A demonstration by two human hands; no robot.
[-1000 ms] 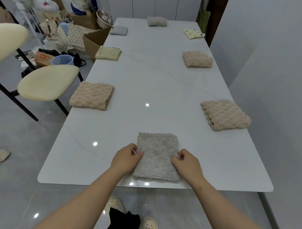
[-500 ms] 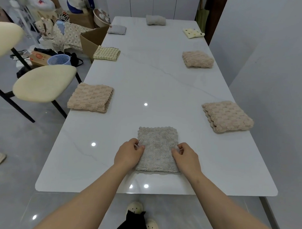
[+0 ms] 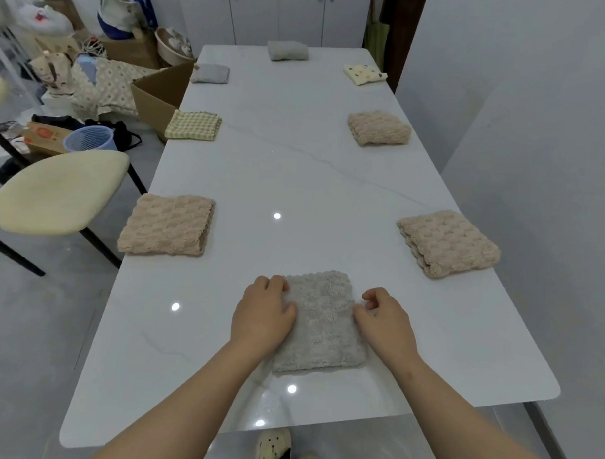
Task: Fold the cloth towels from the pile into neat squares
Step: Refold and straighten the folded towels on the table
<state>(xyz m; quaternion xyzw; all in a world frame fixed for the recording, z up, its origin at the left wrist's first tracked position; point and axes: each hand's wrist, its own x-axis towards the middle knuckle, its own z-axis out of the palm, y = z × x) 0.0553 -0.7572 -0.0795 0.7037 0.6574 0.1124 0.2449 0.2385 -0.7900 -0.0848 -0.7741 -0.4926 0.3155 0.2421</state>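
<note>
The left hand [image 3: 262,317] grips the folded grey towel [image 3: 320,326] at its left edge, fingers curled over it. The right hand [image 3: 385,321] meets the right edge with loosely curled fingers, and I cannot tell whether they pinch. The towel lies flat by the table's [image 3: 296,174] near edge, bare top beyond it, the left beige towel [image 3: 166,224] and right beige towel [image 3: 448,243] well apart at the side edges; both forearms reach in palms down.
</note>
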